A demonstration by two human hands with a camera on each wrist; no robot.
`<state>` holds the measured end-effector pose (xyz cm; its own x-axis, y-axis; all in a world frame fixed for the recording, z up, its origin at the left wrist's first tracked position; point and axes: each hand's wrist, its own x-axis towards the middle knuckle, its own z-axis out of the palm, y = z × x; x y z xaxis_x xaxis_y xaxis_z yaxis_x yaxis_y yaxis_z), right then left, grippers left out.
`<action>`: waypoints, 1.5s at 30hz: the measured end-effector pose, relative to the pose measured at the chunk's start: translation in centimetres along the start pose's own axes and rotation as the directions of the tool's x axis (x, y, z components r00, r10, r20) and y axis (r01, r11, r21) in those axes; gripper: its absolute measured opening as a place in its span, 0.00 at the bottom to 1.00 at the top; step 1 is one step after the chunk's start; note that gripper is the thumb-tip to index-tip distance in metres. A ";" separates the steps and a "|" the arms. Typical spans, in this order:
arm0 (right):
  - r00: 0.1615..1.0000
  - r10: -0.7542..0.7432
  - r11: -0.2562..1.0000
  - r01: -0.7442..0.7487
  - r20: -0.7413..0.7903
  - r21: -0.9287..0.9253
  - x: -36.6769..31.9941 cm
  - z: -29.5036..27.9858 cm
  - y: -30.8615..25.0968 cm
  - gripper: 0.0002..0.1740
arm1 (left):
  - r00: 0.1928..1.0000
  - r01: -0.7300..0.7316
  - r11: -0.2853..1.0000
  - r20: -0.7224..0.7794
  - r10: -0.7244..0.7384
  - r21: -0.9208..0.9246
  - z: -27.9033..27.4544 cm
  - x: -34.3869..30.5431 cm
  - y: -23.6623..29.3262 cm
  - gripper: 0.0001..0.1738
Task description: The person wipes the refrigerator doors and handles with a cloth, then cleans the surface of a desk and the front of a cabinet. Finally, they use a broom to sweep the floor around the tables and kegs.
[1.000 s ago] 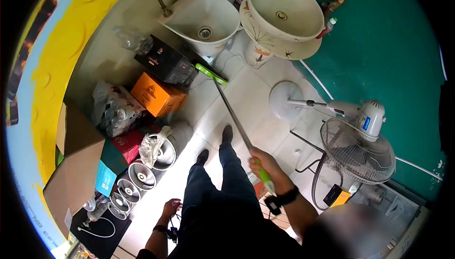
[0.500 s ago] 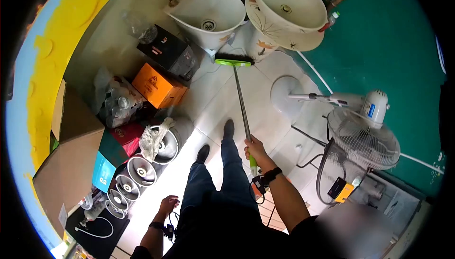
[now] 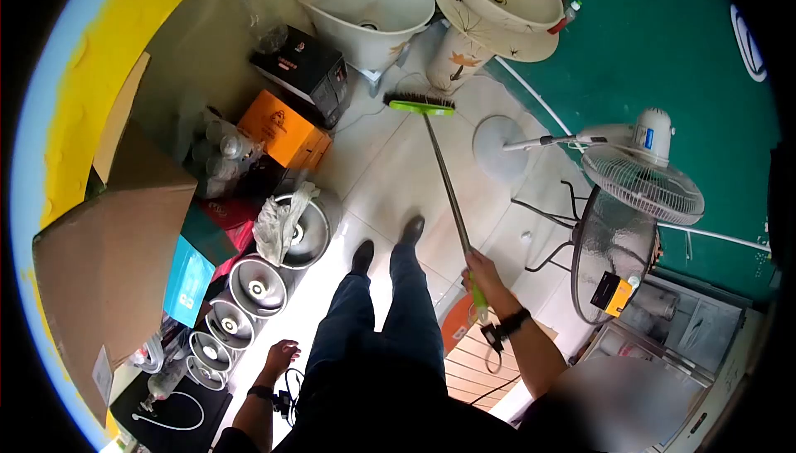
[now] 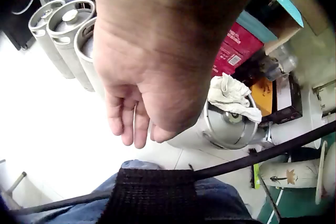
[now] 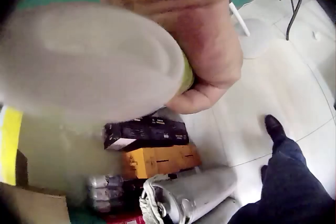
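Note:
My right hand [image 3: 486,278] grips the green handle of a long broom [image 3: 448,183] whose green head [image 3: 421,107], with dark bristles, lies on the tiled floor below the two basins. In the right wrist view the handle's pale end [image 5: 89,64] fills the upper left, and the fingers of my right hand [image 5: 205,66] curl round the green part. My left hand [image 3: 283,355] hangs beside my left leg, holding nothing; the left wrist view shows the same hand [image 4: 149,87] with loosely bent fingers above the floor, close to a keg with a white cloth [image 4: 229,97].
Metal kegs [image 3: 258,287], an orange box [image 3: 279,128], a black box [image 3: 300,67] and a large cardboard box [image 3: 116,262] line the left side. A standing fan [image 3: 643,181] and a glass-topped table [image 3: 609,245] stand right. A pedestal basin [image 3: 458,59] and wall basin [image 3: 365,5] are ahead.
The broom head has swung from beside the boxes rightward to near the pedestal basin, with its bristles turned toward the basins. My right hand has shifted slightly right, still gripping the handle.

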<state>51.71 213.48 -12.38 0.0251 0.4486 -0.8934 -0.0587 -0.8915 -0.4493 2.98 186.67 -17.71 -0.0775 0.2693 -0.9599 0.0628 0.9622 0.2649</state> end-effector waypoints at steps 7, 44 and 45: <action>1.000 0.002 0.973 -0.006 -0.018 -0.229 3.0 2.1 13.6 0.08 | 0.999 0.039 0.998 -0.023 -0.038 0.046 -2.6 -2.5 -4.0 0.12; 0.970 0.201 0.979 -0.205 -0.138 -0.018 -24.2 -7.3 37.3 0.18 | 0.940 -0.318 0.837 0.259 0.220 0.445 0.2 0.3 -8.1 0.11; 0.976 0.157 0.985 -0.166 -0.151 -0.051 -22.7 -7.2 35.6 0.18 | 0.933 -0.336 0.813 0.283 0.221 0.475 0.9 1.7 -6.2 0.11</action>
<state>56.24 171.10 -8.10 0.1660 0.2886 -0.9429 -0.0106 -0.9556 -0.2944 3.39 181.14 -21.02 0.2230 0.4528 -0.8633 0.5498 0.6729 0.4949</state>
